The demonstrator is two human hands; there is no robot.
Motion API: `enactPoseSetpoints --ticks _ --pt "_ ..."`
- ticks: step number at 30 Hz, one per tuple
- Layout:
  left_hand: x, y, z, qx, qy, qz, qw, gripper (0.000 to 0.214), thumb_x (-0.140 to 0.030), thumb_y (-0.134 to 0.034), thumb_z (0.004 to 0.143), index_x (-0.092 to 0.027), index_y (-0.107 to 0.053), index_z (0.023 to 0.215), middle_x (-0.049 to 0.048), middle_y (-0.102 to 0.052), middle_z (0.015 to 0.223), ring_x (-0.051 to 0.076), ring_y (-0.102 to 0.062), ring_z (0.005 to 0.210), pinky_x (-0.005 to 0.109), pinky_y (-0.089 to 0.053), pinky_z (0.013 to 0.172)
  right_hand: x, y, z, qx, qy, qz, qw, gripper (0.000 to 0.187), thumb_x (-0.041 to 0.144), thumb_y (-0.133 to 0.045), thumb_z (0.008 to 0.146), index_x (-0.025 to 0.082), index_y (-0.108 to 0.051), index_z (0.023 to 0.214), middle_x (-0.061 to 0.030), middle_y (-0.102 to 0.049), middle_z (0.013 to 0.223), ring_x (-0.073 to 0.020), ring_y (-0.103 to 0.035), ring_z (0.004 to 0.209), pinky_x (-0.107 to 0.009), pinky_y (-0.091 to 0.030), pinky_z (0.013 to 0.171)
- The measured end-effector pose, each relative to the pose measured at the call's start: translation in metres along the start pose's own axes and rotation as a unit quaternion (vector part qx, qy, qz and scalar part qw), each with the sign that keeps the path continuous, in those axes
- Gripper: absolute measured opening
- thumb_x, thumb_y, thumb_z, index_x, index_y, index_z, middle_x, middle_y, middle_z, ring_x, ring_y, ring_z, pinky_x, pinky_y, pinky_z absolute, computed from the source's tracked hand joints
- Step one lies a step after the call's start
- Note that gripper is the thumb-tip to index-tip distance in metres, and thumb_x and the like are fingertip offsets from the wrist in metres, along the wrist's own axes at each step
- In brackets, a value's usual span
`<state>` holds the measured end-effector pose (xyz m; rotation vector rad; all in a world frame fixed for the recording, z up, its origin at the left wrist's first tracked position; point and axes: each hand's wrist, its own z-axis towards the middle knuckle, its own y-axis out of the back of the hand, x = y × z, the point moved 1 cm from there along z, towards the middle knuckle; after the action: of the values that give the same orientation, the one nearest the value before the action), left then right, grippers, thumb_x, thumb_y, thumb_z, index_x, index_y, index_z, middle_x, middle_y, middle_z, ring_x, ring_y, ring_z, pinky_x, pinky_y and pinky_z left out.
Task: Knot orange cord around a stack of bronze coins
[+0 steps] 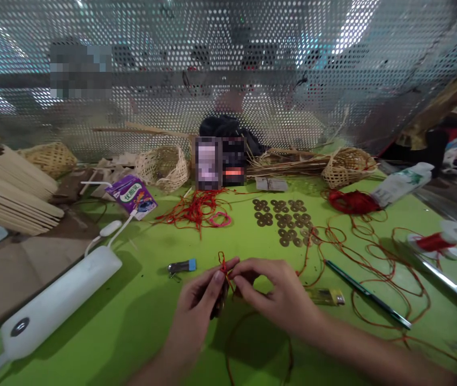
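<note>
My left hand [208, 289] pinches a knotted red cord [222, 261] between thumb and fingers, and a small loop sticks up above the thumb. Under that hand hang dark round pieces [220, 303] that look like coins, mostly hidden by the fingers. Close against it, my right hand [268, 284] is closed, thumb and forefinger together on a strand of the same cord. Beyond the hands, several old-style coins [282, 217] lie in clusters on the green table. A yellow lighter [327, 296] lies partly behind my right wrist, and a nail clipper [182, 267] is left of my hands.
Loose red cord [368, 257] trails over the right side around a green pen [367, 295], scissors [453, 284] and a spool [437, 244]. A white power strip [63, 300] and purple drink carton [132, 195] stand left. Woven baskets [164, 169] line the perforated screen [151, 96].
</note>
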<state>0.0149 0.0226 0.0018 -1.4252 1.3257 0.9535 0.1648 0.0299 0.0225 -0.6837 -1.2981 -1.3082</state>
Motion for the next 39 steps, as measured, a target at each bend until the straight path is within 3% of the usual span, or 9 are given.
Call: enactPoseSetpoints --ticks 4,10,17,21,27,33,39 --pt "0.001 0.001 0.000 0.015 -0.002 0.067 0.998 0.039 -0.046 -0.062 0.077 -0.016 -0.074 0.100 -0.0017 -0.047 0.051 0.011 -0.038 0.047 0.020 -0.031 0.041 -0.003 -0.005 0.001 -0.027 -0.067 0.053 0.996 0.012 0.017 -0.057 0.079 0.017 -0.069 0.080 -0.0001 -0.068 0.068 -0.0101 -0.058 0.056 -0.019 -0.048 0.056" --pt "-0.004 -0.001 -0.001 0.033 -0.086 0.138 0.986 0.032 -0.039 -0.057 0.082 -0.019 -0.074 0.100 0.0030 -0.062 0.067 0.014 -0.047 0.053 0.024 -0.044 0.051 -0.012 -0.014 0.002 -0.021 -0.218 0.246 0.944 0.019 0.033 -0.065 0.075 0.014 -0.063 0.077 0.0033 -0.057 0.052 -0.0071 -0.051 0.044 -0.018 -0.042 0.047" --pt "-0.003 -0.003 -0.003 0.075 -0.114 0.144 0.980 0.029 -0.038 -0.054 0.086 -0.020 -0.075 0.092 0.0003 -0.058 0.059 0.011 -0.044 0.045 0.019 -0.036 0.040 -0.015 -0.021 0.000 0.004 -0.249 0.326 0.912 0.030 0.043 -0.066 0.074 0.015 -0.055 0.073 0.0076 -0.049 0.048 -0.0045 -0.044 0.040 -0.017 -0.039 0.044" --pt "0.004 0.002 -0.003 0.045 -0.131 0.159 0.978 0.026 -0.038 -0.058 0.084 -0.021 -0.075 0.095 -0.0014 -0.056 0.054 0.011 -0.041 0.043 0.020 -0.036 0.038 -0.012 -0.022 -0.001 0.003 -0.268 0.364 0.892 0.035 0.048 -0.067 0.071 0.015 -0.053 0.070 0.0097 -0.042 0.045 -0.0027 -0.037 0.038 -0.016 -0.033 0.042" --pt "0.006 0.004 -0.003 0.049 -0.104 0.120 0.986 0.028 -0.041 -0.062 0.081 -0.020 -0.073 0.095 -0.0029 -0.052 0.051 0.010 -0.042 0.042 0.018 -0.037 0.037 -0.008 -0.020 -0.002 0.016 -0.263 0.335 0.905 0.046 0.058 -0.068 0.066 0.015 -0.053 0.073 0.0101 -0.042 0.045 -0.0030 -0.036 0.038 -0.017 -0.032 0.040" --pt "0.003 0.006 -0.003 0.053 -0.105 0.060 0.991 0.025 -0.043 -0.064 0.078 -0.020 -0.072 0.075 -0.0032 -0.050 0.051 0.006 -0.038 0.036 0.015 -0.032 0.032 -0.007 -0.019 -0.005 0.028 -0.241 0.293 0.925 0.045 0.057 -0.066 0.071 0.014 -0.057 0.081 0.0084 -0.045 0.049 -0.0045 -0.041 0.040 -0.018 -0.036 0.042" --pt "0.004 0.010 -0.003 0.067 -0.117 0.069 0.988 0.021 -0.040 -0.063 0.080 -0.021 -0.072 0.080 -0.0033 -0.052 0.052 0.006 -0.040 0.036 0.014 -0.034 0.033 -0.005 -0.017 -0.007 0.036 -0.228 0.294 0.928 0.047 0.059 -0.065 0.072 0.013 -0.057 0.083 0.0069 -0.047 0.052 -0.0051 -0.043 0.044 -0.019 -0.039 0.046"
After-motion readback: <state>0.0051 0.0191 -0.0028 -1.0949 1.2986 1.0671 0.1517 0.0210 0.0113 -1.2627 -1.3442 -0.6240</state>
